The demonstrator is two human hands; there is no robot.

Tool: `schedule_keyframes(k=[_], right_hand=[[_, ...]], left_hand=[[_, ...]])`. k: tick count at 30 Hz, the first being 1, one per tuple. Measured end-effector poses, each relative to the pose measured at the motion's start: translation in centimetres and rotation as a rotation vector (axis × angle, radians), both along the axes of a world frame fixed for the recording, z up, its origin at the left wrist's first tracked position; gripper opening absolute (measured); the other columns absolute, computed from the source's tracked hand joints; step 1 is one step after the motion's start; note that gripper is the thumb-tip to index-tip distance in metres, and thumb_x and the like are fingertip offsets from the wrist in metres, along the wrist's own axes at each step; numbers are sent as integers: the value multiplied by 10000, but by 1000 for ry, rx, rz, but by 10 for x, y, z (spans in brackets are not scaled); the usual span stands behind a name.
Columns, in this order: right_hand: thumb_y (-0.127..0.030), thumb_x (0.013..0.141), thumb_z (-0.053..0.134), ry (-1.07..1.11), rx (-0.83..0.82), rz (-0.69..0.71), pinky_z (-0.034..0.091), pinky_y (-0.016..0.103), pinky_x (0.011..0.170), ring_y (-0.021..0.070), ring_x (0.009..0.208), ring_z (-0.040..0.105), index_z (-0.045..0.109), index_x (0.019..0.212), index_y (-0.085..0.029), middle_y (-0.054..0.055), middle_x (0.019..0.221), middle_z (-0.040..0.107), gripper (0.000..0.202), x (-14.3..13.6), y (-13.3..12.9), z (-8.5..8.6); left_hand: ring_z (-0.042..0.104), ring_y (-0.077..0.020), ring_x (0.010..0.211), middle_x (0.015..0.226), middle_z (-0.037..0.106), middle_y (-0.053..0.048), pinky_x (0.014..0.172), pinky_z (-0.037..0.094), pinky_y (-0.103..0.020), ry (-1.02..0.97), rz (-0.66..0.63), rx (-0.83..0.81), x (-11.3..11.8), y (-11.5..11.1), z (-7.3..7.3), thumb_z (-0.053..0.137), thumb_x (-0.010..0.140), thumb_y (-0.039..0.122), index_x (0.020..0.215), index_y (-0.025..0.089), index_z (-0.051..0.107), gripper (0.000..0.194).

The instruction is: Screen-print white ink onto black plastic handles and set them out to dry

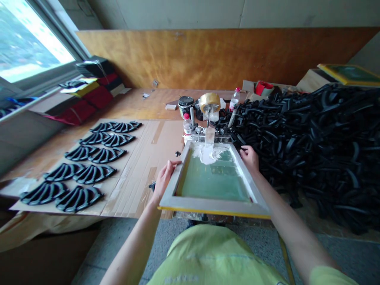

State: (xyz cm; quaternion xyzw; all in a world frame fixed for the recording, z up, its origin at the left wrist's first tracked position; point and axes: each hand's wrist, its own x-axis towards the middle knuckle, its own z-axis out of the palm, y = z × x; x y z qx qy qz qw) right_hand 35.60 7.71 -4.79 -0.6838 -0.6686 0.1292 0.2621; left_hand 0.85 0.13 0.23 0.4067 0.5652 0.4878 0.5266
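A screen printing frame (213, 206) with green mesh lies in front of me, joined at its back to a clamp. White paste (208, 155) is smeared across the far end of the mesh, and a pale squeegee-like blade (209, 136) stands in it. My left hand (164, 178) is closed at the frame's left side, its fingertips touching the edge. At the right side my right hand (249, 159) has its fingers curled against the frame. The undersides of both hands are hidden.
Black fan-shaped plastic parts (101, 174) lie in paired rows on cardboard (142, 158) at left. A big heap of black parts (311, 146) fills the right. Behind the frame stand a tape roll (209, 102), a paint can (185, 105) and bottles (234, 99).
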Motion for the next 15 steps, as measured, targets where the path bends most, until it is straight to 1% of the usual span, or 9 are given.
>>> schedule_keyframes(k=[1, 2, 4, 5, 7, 9, 10, 12, 15], right_hand=[[-261, 928, 421, -7, 72, -36, 482, 281, 824, 188, 864, 626, 562, 1256, -76, 92, 980, 689, 402, -4, 8, 9], [-251, 901, 494, -31, 149, -29, 476, 313, 865, 207, 934, 619, 541, 1292, -99, 120, 1095, 660, 422, -13, 16, 18], [-234, 822, 635, -120, 268, 122, 442, 367, 949, 257, 1106, 555, 514, 1330, -140, 149, 1290, 555, 531, -41, 32, 32], [-221, 795, 668, -184, 274, 225, 427, 380, 968, 276, 1154, 519, 520, 1320, -143, 152, 1317, 528, 551, -58, 39, 36], [-181, 795, 657, -308, 178, 367, 428, 380, 940, 285, 1120, 520, 584, 1210, -129, 154, 1210, 583, 425, -88, 48, 38], [-134, 828, 588, -389, 48, 433, 435, 354, 879, 263, 1003, 555, 629, 1049, -121, 140, 1036, 638, 225, -106, 48, 33], [-115, 839, 556, -413, 9, 457, 432, 342, 856, 250, 959, 562, 634, 985, -123, 132, 979, 645, 165, -109, 44, 29], [-82, 835, 518, -438, 5, 542, 423, 321, 824, 233, 919, 562, 630, 908, -134, 118, 927, 647, 144, -106, 30, 22], [-29, 782, 502, -415, 65, 779, 410, 301, 769, 221, 893, 555, 626, 844, -151, 95, 873, 642, 184, -88, 7, 21]], left_hand=[[575, -137, 631, 807, 676, -37, 541, 438, -223, 25, -37, -65, -3, -8, -14, 591, 745, 678, 1053, 153, 689, 617], [573, -135, 622, 800, 672, -30, 528, 429, -216, 38, -65, -113, -5, -14, -28, 632, 731, 646, 1129, 164, 667, 625], [572, -131, 596, 777, 661, -14, 509, 419, -208, 42, -85, -167, -4, -20, -54, 685, 706, 592, 1284, 197, 579, 709], [571, -129, 585, 765, 656, -6, 504, 417, -206, 47, -88, -182, -3, -21, -65, 695, 701, 575, 1337, 208, 532, 753], [570, -122, 577, 746, 643, 5, 507, 418, -202, 65, -82, -199, 1, -20, -80, 693, 705, 556, 1377, 215, 490, 781], [572, -120, 583, 742, 642, 6, 515, 421, -200, 76, -79, -210, 2, -17, -88, 693, 704, 546, 1373, 205, 493, 777], [574, -120, 588, 750, 647, 2, 519, 423, -200, 75, -78, -216, 2, -16, -91, 695, 703, 544, 1369, 201, 496, 775], [583, -123, 600, 771, 660, -7, 525, 427, -201, 66, -79, -227, 1, -15, -93, 696, 704, 546, 1357, 198, 508, 764], [594, -128, 612, 790, 673, -14, 529, 430, -201, 58, -78, -234, -1, -15, -95, 696, 706, 552, 1333, 201, 531, 737]])
